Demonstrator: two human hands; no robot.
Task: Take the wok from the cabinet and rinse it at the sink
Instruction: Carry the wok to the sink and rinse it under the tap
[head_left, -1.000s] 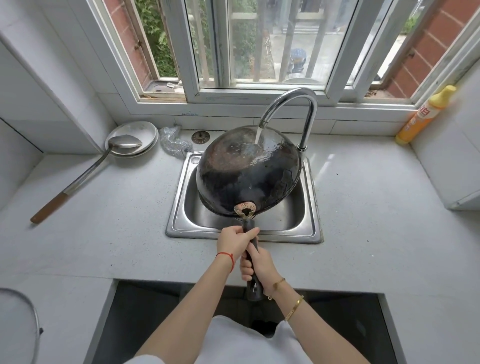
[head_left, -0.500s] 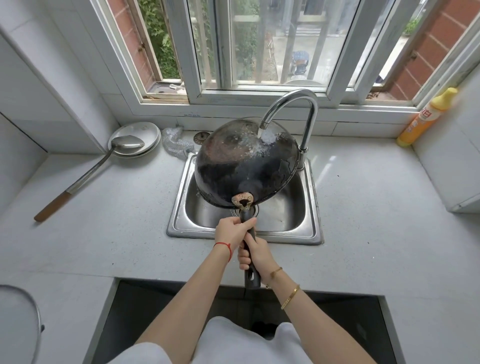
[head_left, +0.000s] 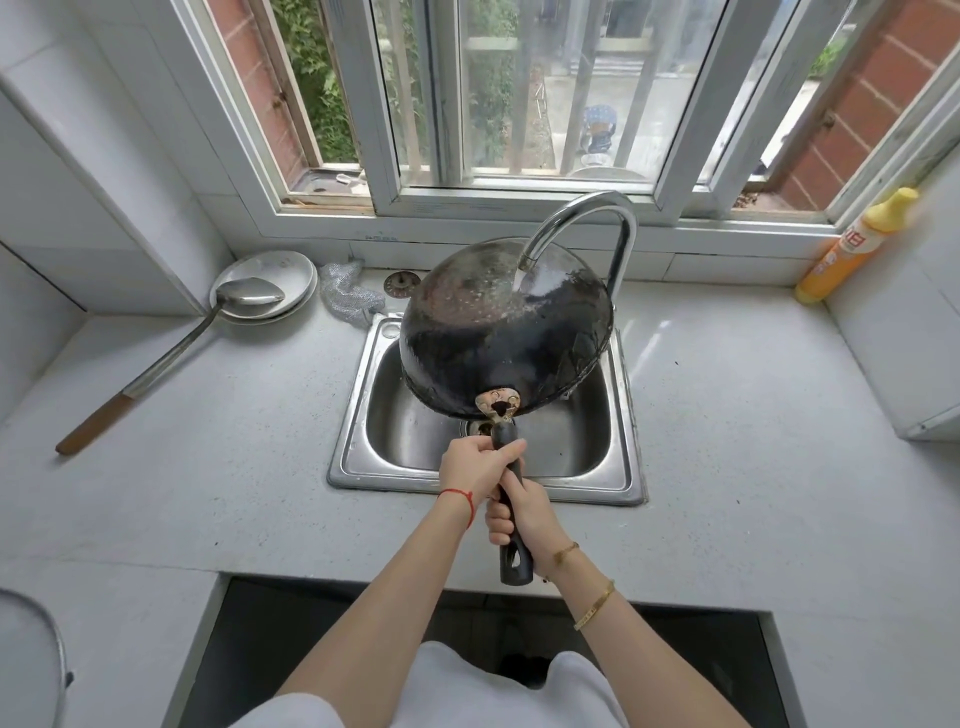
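Note:
A black wok (head_left: 498, 338) hangs upside down and tilted over the steel sink (head_left: 358, 415), its blackened underside facing me. Water runs from the curved chrome tap (head_left: 587, 218) onto the wok's far side. My left hand (head_left: 475, 465) grips the black handle close to the wok. My right hand (head_left: 524, 512) grips the same handle just below it. The handle's end (head_left: 515, 566) sticks out toward me past my right hand. The wok hides most of the sink basin.
A long metal ladle (head_left: 171, 348) with a wooden grip rests in stacked plates (head_left: 275, 273) at the back left. A steel scourer (head_left: 345, 293) and a drain plug (head_left: 401, 283) lie behind the sink. A yellow detergent bottle (head_left: 852, 247) leans at the right. A round lid (head_left: 31, 660) shows at bottom left.
The wok has tipped further up and away from me under the running water, and both hands have shifted forward a little with the handle.

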